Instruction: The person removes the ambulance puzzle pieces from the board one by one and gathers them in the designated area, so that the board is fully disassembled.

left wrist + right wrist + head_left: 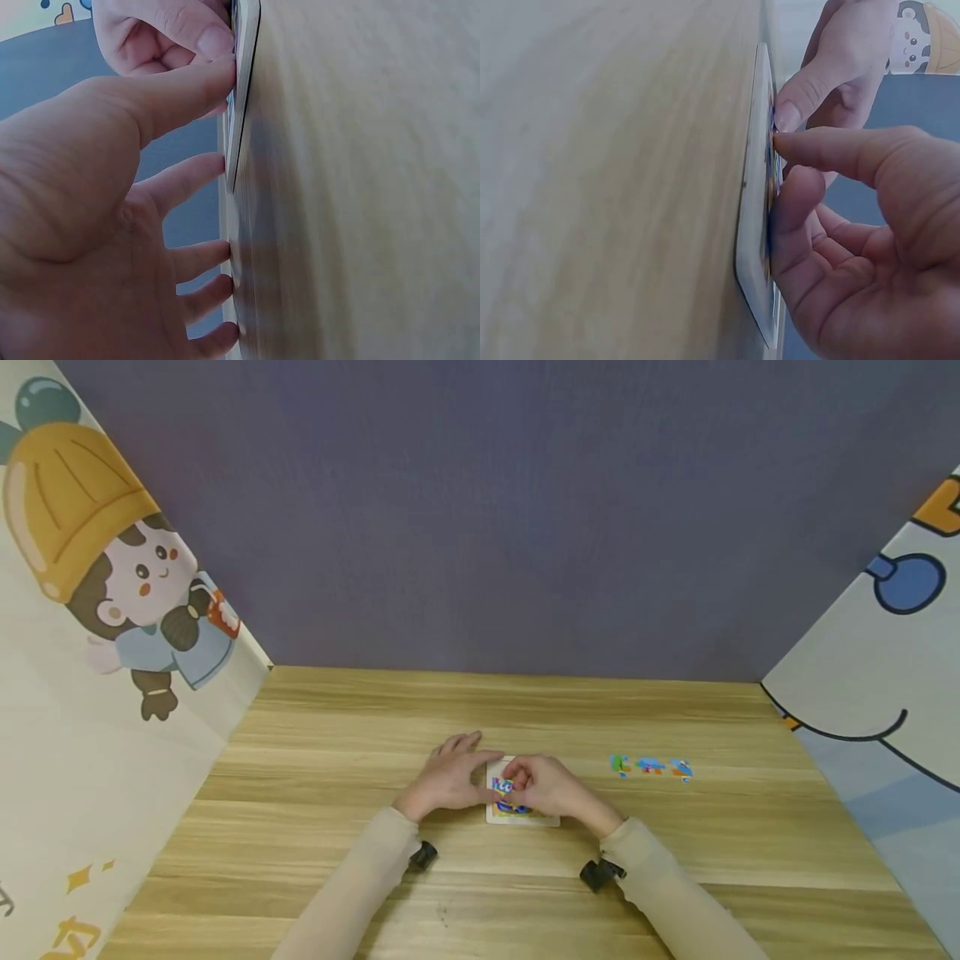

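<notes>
A pale-rimmed jigsaw board (pixel 522 820) with a colourful, mostly blue picture lies flat on the table between the hands. My left hand (pixel 447 775) is at its left side, fingers spread and straight. The left thumb (pixel 191 90) reaches over the edge and touches the board's face. From the right, my right hand (pixel 551 787) comes over the picture with its fingers curled. Its thumb (pixel 832 150) and bent index finger (pixel 795 217) pinch at a puzzle piece on the board; the fingers hide most of that piece.
Right of the board lie loose puzzle pieces: a green one (pixel 619 765), a blue-pink one (pixel 650 765) and a blue-orange one (pixel 682 768). A dark panel (pixel 480 527) rises behind the wooden table (pixel 337 710). Printed white walls stand at both sides.
</notes>
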`<move>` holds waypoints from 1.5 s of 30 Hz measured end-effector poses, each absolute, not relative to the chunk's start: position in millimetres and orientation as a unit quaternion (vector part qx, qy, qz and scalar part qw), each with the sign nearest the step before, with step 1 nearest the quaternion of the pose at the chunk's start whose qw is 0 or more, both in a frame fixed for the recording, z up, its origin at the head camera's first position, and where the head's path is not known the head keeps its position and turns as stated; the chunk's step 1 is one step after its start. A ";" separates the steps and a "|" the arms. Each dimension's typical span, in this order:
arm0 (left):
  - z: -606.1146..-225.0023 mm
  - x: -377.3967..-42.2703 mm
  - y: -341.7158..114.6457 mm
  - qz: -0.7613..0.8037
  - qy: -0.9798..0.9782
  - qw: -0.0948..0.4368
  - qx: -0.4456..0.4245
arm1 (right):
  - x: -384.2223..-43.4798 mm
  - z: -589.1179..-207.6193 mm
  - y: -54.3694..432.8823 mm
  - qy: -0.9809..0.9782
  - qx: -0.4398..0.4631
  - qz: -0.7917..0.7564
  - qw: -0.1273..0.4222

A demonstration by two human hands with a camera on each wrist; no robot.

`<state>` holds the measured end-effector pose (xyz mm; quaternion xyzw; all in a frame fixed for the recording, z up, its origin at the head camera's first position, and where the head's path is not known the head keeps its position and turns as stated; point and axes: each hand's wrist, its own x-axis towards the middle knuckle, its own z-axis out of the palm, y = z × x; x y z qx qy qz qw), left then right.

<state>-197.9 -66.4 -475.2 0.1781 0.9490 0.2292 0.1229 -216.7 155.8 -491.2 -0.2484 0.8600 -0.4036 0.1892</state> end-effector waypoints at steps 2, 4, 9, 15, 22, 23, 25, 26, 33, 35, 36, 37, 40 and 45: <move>-474.9 -198.4 -66.4 0.231 0.949 0.123 0.176 | -217.5 -491.0 155.8 0.861 -0.237 -0.407 0.192; -474.5 -198.6 -65.9 0.232 0.949 0.124 0.174 | -218.0 -490.9 155.8 0.860 -0.232 -0.410 0.195; -474.0 -198.0 -63.9 0.233 0.949 0.126 0.172 | -217.4 -489.0 156.8 0.856 -0.231 -0.415 0.205; -473.8 -196.6 -63.1 0.235 0.949 0.126 0.171 | -216.1 -488.2 157.6 0.854 -0.227 -0.417 0.213; -474.9 -196.2 -64.5 0.237 0.949 0.124 0.169 | -213.9 -493.1 155.8 0.854 -0.223 -0.431 0.187; -475.3 -196.2 -64.6 0.236 0.949 0.124 0.168 | -212.8 -493.3 156.1 0.853 -0.225 -0.433 0.185; -475.9 -196.2 -64.6 0.236 0.949 0.126 0.167 | -210.8 -493.8 156.8 0.853 -0.229 -0.433 0.181; -476.2 -196.3 -64.6 0.237 0.949 0.127 0.167 | -210.0 -494.0 157.3 0.852 -0.233 -0.433 0.181; -476.5 -196.7 -64.8 0.244 0.947 0.126 0.166 | -209.1 -491.1 160.3 0.846 -0.273 -0.424 0.173; -475.9 -196.9 -64.8 0.244 0.947 0.125 0.166 | -210.1 -491.1 161.2 0.846 -0.283 -0.419 0.169; -475.7 -196.9 -64.9 0.244 0.947 0.125 0.166 | -210.5 -491.2 161.6 0.845 -0.286 -0.418 0.169; -475.4 -196.9 -64.9 0.244 0.947 0.125 0.166 | -210.8 -491.4 161.9 0.844 -0.288 -0.419 0.170; -474.8 -197.1 -64.9 0.244 0.947 0.126 0.166 | -211.8 -491.7 163.0 0.839 -0.285 -0.428 0.176; -474.7 -197.0 -64.7 0.241 0.947 0.129 0.167 | -213.0 -494.2 164.0 0.840 -0.302 -0.419 0.165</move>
